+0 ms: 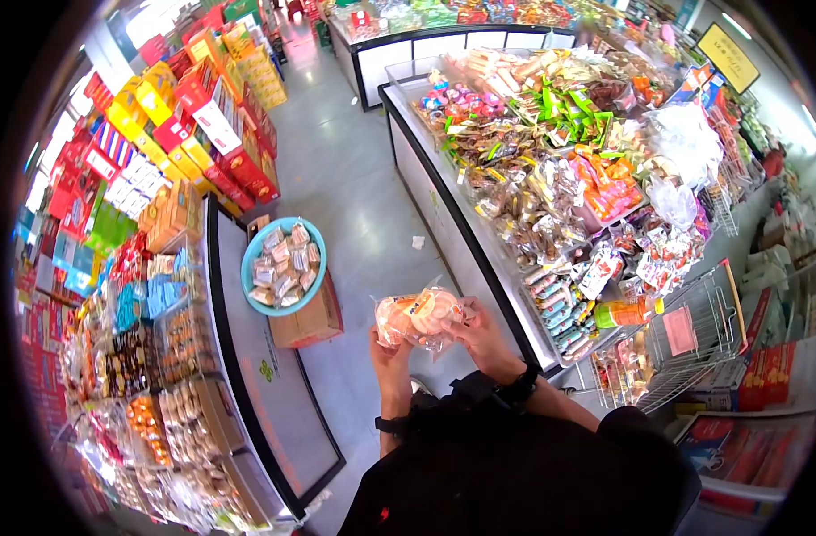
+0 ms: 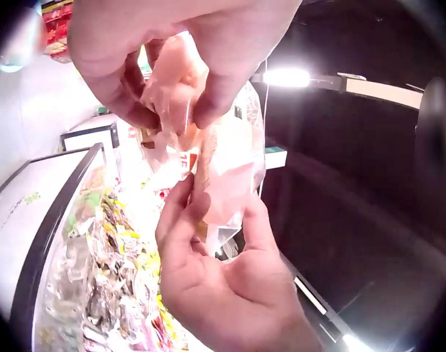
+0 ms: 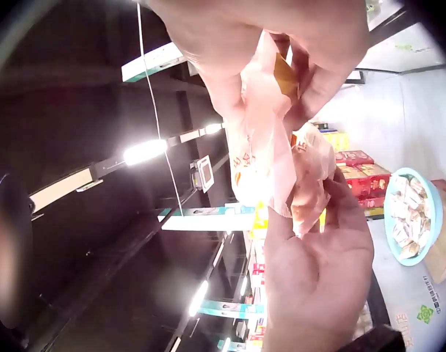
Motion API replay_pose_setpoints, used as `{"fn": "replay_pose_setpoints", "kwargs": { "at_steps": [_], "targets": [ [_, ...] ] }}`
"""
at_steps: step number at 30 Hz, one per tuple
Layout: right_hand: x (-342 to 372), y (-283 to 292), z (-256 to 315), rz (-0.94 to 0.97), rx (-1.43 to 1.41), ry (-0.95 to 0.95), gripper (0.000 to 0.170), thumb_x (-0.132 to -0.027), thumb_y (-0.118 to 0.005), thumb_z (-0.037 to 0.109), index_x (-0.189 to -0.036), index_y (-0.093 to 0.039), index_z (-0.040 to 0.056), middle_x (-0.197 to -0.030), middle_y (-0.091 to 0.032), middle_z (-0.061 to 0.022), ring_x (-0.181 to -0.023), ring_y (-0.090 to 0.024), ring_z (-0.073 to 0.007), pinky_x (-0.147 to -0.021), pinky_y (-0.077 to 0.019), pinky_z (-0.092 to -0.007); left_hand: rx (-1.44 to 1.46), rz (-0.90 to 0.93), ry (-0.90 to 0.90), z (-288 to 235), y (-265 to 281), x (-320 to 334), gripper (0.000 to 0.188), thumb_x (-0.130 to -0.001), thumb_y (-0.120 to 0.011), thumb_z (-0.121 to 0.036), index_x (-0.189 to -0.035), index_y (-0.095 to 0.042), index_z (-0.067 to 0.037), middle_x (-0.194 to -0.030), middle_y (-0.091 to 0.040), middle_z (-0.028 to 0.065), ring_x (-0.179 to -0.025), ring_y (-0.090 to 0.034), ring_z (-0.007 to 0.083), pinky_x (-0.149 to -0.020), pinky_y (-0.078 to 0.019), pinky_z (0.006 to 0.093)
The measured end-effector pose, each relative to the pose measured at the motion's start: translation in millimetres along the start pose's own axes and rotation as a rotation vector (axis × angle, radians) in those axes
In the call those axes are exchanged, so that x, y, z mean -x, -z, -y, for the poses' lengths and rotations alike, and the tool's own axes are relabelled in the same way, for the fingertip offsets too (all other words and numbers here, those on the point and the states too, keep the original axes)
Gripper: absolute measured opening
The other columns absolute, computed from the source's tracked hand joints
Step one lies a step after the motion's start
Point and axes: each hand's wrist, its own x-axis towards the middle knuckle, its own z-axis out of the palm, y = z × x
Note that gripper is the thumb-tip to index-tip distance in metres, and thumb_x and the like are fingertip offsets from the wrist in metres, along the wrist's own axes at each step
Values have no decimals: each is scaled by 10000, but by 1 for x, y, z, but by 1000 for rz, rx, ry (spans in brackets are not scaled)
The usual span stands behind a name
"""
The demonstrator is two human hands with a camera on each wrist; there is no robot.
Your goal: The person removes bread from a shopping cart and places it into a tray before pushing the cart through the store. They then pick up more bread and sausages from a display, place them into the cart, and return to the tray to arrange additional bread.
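A clear plastic packet of pale pink-orange round pieces (image 1: 418, 316) is held up in front of the body. At its left end, my left hand (image 1: 390, 359) (image 2: 171, 26) (image 3: 318, 275) grips it with curled fingers and thumb. My right hand (image 1: 486, 341) (image 2: 234, 286) (image 3: 270, 29) pinches the wrapper at the right end. Both wrist views show fingertips on either side of the crinkled film; part of the packet (image 2: 226, 176) (image 3: 267, 147) is hidden behind them. Printed lettering is visible on the film.
A blue basin of wrapped items (image 1: 323, 268) stands on a cardboard box (image 1: 308, 326) at left. A large bin of packaged snacks (image 1: 515, 179) lies to the right, beside a shopping cart (image 1: 698, 344). Another snack display (image 1: 149, 393) is at far left, with stacked cartons (image 1: 193, 116) behind.
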Motion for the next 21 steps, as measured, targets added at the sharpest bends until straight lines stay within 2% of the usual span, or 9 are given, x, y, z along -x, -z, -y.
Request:
{"fn": "replay_pose_setpoints", "kwargs": {
  "at_steps": [5,7,10,11,15,18,19,21],
  "targets": [
    [-37,-44,-14,-157,-31,40,279,-864,-700,63,-1028,-477,29,-1002,-625,-73,-895,-626,-123,-774,-515,-257,-69,177,-67,-28,31,-61,447,-878,-659,-34,-1259,-424,-23,-1220,-561,78,-1138,-545,150,-994,-420,307],
    [-57,-49,-24,-190,28,71,279,-861,-707,70,-1021,-482,27,-987,-626,-71,-886,-620,-116,-773,-508,-254,-61,251,-43,-36,35,-85,498,-896,-640,-60,-1322,-387,-13,-1281,-524,81,-1188,-510,155,-1019,-399,316],
    [-94,-58,-28,-238,88,110,255,-866,-705,79,-993,-490,28,-962,-631,-66,-876,-617,-109,-782,-508,-255,-33,268,-17,-39,33,-123,521,-910,-604,-61,-1367,-357,-13,-1318,-497,85,-1220,-485,163,-1042,-378,322],
    [-108,-58,-32,-256,113,124,239,-874,-696,77,-985,-489,33,-954,-634,-63,-877,-618,-107,-782,-515,-255,-49,312,6,-38,34,-138,542,-902,-546,-19,-1398,-327,-14,-1349,-469,89,-1243,-465,170,-1054,-364,321],
    [-180,-58,-40,-296,301,203,241,-870,-708,94,-972,-501,26,-935,-634,-55,-880,-611,-99,-771,-518,-252,-79,351,51,-37,39,-205,593,-867,-472,13,-1428,-284,-12,-1372,-446,95,-1249,-463,181,-1061,-359,320],
    [-248,-67,-35,-200,261,165,252,-864,-715,101,-984,-509,21,-938,-632,-58,-886,-609,-100,-763,-512,-250,-109,341,61,-43,47,-266,584,-879,-480,-45,-1429,-283,-17,-1375,-439,112,-1264,-456,203,-1071,-358,340],
    [-278,-67,-37,-192,239,140,278,-849,-739,127,-979,-513,30,-951,-622,-60,-878,-597,-102,-767,-495,-253,-169,291,66,-43,47,-295,580,-890,-486,-79,-1430,-282,-20,-1375,-437,118,-1264,-457,214,-1070,-360,348],
    [-333,-73,-33,-167,369,153,301,-829,-763,148,-968,-518,41,-968,-615,-54,-885,-581,-102,-781,-482,-257,-291,192,87,-47,46,-349,577,-913,-500,-147,-1432,-280,-26,-1374,-434,130,-1263,-459,234,-1068,-364,366]
  ]
}}
